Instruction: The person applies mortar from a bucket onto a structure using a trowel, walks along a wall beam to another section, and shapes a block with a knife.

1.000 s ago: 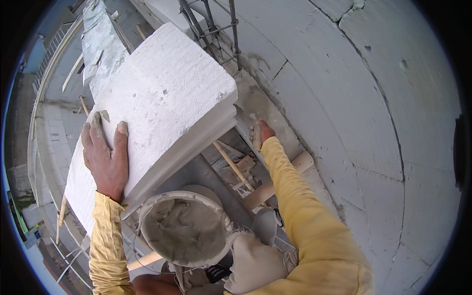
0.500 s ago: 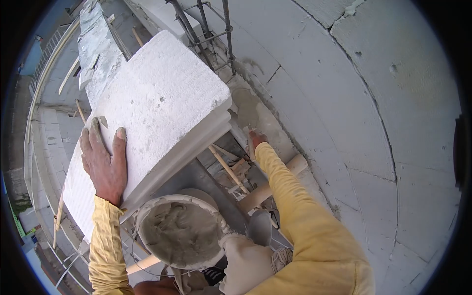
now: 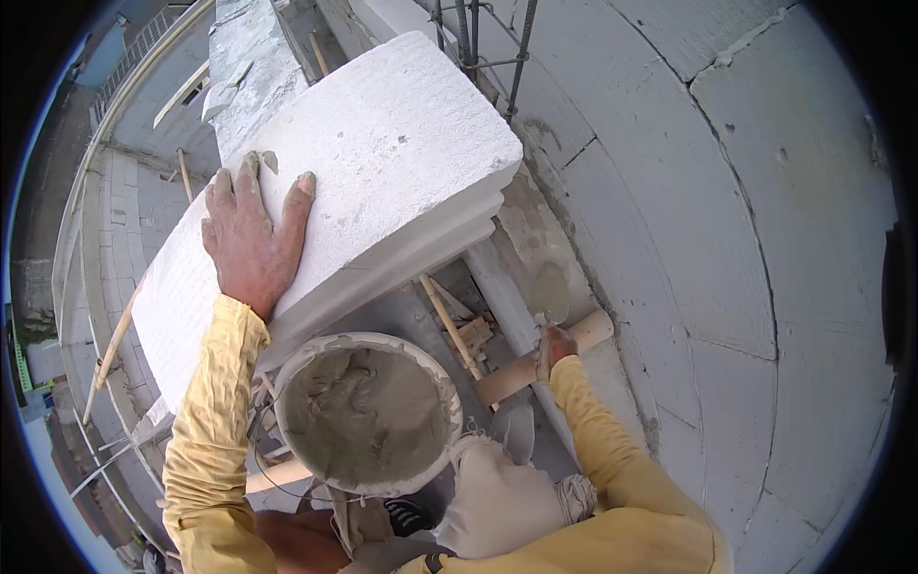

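My left hand [image 3: 253, 239] lies flat with fingers spread on the top of a large white aerated-concrete block [image 3: 402, 134] with a stepped lower edge. My right hand [image 3: 555, 349] is closed around the handle of a trowel [image 3: 550, 290], which is smeared grey and held over the ledge [image 3: 516, 220] beside the wall. The handle is mostly hidden by my fingers. Between my arms stands a round bucket [image 3: 449, 383] holding wet grey mortar [image 3: 368, 421].
A block wall [image 3: 679, 249] rises along the right. Steel rebar [image 3: 473, 43] stands up at the top. A wooden piece [image 3: 516, 378] crosses the gap below my right hand. A drop with scaffold poles [image 3: 115, 354] lies to the left.
The view has shifted, so the block and bucket sit differently in frame. My right hand has drawn the trowel back toward me along the ledge. My left hand stays on the block.
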The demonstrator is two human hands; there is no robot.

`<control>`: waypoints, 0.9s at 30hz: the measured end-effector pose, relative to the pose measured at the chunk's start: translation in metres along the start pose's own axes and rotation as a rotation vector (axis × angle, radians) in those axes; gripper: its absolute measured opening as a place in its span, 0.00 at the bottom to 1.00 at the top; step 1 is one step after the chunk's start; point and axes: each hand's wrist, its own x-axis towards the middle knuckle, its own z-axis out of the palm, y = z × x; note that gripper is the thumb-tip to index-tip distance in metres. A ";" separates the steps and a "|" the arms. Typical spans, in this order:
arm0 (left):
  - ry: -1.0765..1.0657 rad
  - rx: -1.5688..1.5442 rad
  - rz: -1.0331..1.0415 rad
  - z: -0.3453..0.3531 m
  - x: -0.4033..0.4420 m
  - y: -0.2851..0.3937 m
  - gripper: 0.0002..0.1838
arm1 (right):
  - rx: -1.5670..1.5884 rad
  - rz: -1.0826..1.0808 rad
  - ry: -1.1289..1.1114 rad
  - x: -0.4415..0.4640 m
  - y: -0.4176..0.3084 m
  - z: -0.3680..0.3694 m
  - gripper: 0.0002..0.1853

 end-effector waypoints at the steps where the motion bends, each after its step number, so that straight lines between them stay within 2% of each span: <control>1: -0.015 0.005 -0.008 -0.003 -0.001 0.003 0.46 | -0.045 -0.029 0.020 -0.046 -0.019 0.001 0.18; 3: -0.030 0.001 -0.030 -0.005 -0.002 0.003 0.46 | -0.147 -0.175 -0.103 -0.098 -0.034 -0.012 0.21; 6: 0.050 -0.163 -0.010 0.006 -0.001 -0.011 0.48 | -0.325 -0.367 -0.254 -0.170 -0.083 -0.018 0.23; 7: 0.057 -0.155 -0.031 0.002 -0.003 -0.014 0.48 | -0.482 -0.532 -0.340 -0.175 -0.095 -0.024 0.25; 8: 0.054 -0.378 -0.011 -0.004 -0.006 -0.017 0.47 | -0.635 -0.697 -0.425 -0.183 -0.107 -0.026 0.26; 9: 0.055 -0.597 0.012 -0.009 -0.008 -0.022 0.46 | -0.640 -0.699 -0.446 -0.195 -0.120 -0.020 0.26; 10: 0.091 -0.774 0.011 -0.014 -0.013 -0.033 0.37 | -0.617 -0.539 -0.553 -0.208 -0.135 -0.015 0.27; 11: 0.103 -0.766 -0.011 -0.022 -0.025 -0.042 0.37 | -0.598 -0.374 -0.654 -0.221 -0.151 -0.010 0.28; 13: 0.173 -0.781 0.162 -0.049 -0.059 -0.061 0.24 | -0.591 -0.323 -0.714 -0.235 -0.168 0.001 0.29; 15: -0.159 -0.686 0.295 -0.082 -0.101 -0.094 0.17 | -0.744 -0.318 -0.864 -0.240 -0.177 0.009 0.30; 17: -0.350 -0.410 0.215 -0.102 -0.133 -0.099 0.22 | -0.770 -0.323 -0.921 -0.254 -0.190 0.031 0.31; 19: -0.872 -0.094 -0.206 -0.107 -0.147 -0.111 0.32 | -1.048 -0.240 -1.022 -0.271 -0.207 0.062 0.31; 20: -0.864 -0.095 -0.217 -0.101 -0.156 -0.125 0.32 | -1.211 -0.534 -1.094 -0.272 -0.204 0.074 0.27; 22: -1.077 -0.205 -0.352 -0.070 -0.183 -0.159 0.43 | -1.341 -0.475 -1.131 -0.283 -0.205 0.110 0.27; 23: -1.066 -0.211 -0.359 -0.047 -0.201 -0.174 0.43 | -1.463 -0.409 -1.156 -0.289 -0.204 0.125 0.27; 24: -0.975 -0.389 -0.347 -0.022 -0.222 -0.188 0.43 | -1.470 -0.419 -1.159 -0.290 -0.196 0.136 0.27; 26: -0.878 -0.567 -0.331 -0.008 -0.233 -0.193 0.44 | -1.622 -0.643 -1.168 -0.282 -0.173 0.154 0.23; 27: -0.877 -0.537 -0.264 -0.005 -0.230 -0.185 0.43 | -1.633 -0.634 -1.166 -0.281 -0.168 0.160 0.23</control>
